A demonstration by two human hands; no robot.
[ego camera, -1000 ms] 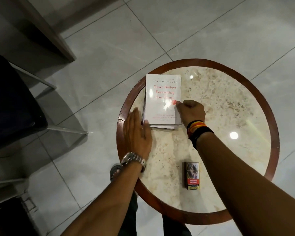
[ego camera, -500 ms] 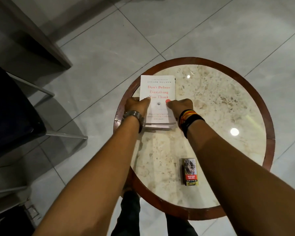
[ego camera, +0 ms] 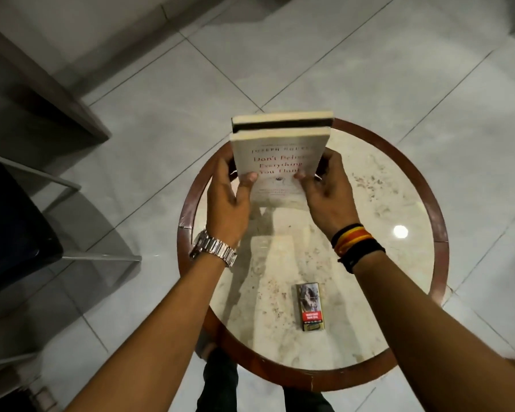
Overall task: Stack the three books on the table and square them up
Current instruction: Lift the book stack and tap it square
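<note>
— Since the earlier frame, the stack of books (ego camera: 280,156) is no longer lying flat on the counter (ego camera: 369,233); both hands are tilting it up on its near edge, far edge raised toward the camera.

— And the hands?

— The left hand (ego camera: 229,197) is gripping the stack's left side, thumb on the white cover; the right hand (ego camera: 324,194) is clamping the right side the same way. Half a second back, both were pressing on it flat.

— What is likely going wrong from here?

— The books are showing uneven far edges. If the grip is loosening while tapping, the back book is probably sliding out toward the counter's far-left rim. The small pack (ego camera: 309,307) is sitting well clear, nearer the person.
</note>
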